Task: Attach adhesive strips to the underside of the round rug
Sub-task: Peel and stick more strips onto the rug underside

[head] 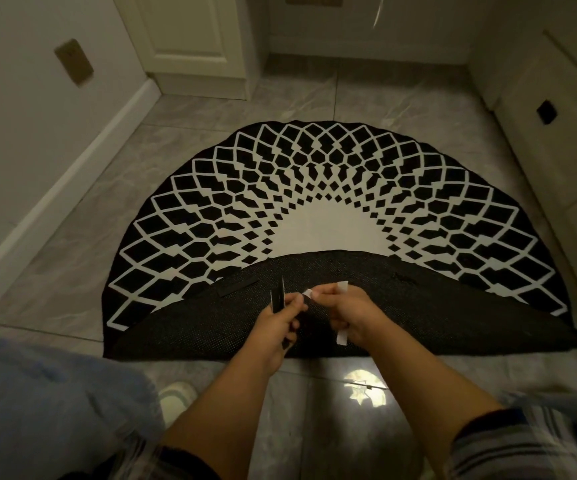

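The round black-and-white rug [314,188] lies on the tiled floor, its near half folded over so the dark mesh underside [436,317] faces up. One black adhesive strip [240,285] is stuck on the underside at the left. My left hand [282,322] grips black adhesive strips [277,299] standing upright above the fold. My right hand [344,315] pinches white backing paper [342,336], with a white tab [308,292] stretched between both hands' fingertips.
Grey marble tiles [211,109] surround the rug. A white wall with baseboard [72,174] runs along the left, a white door [190,39] stands at the back, cabinets [557,109] on the right. My knees and a slipper [176,396] are near the bottom.
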A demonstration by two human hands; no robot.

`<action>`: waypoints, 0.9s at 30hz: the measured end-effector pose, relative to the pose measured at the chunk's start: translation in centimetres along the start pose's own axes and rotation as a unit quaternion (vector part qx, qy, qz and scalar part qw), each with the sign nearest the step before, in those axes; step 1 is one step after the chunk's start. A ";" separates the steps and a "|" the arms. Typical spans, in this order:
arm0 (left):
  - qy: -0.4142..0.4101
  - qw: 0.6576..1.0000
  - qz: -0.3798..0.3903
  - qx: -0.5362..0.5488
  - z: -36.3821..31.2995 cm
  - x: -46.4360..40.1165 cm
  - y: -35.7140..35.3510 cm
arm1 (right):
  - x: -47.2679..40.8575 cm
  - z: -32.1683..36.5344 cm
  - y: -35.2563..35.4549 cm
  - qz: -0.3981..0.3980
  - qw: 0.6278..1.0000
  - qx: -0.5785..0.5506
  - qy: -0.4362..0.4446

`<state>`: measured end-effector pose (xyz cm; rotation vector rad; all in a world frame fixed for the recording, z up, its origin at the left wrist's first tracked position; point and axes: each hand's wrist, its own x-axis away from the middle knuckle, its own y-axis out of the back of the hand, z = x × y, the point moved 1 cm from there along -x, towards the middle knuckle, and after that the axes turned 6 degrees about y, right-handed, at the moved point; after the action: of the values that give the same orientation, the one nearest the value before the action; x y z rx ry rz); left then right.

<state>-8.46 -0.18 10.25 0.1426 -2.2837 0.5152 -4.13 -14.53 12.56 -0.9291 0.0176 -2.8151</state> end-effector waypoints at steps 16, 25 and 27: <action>0.027 0.982 -0.075 0.169 0.0 -0.4 -0.8 | -0.5 -0.9 -1.1 -0.036 0.997 -0.062 -0.029; 0.009 0.974 -0.071 0.215 0.4 -1.1 -1.3 | 0.8 -0.3 -1.8 -0.031 0.998 -0.060 -0.001; 0.007 0.969 -0.069 0.238 0.1 -0.9 -1.5 | 0.5 -0.6 -1.8 -0.065 0.995 -0.070 -0.038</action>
<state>-7.54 -1.63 10.06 0.5284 -2.0783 0.9766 -5.17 -12.90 12.50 -1.1056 0.1524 -2.9258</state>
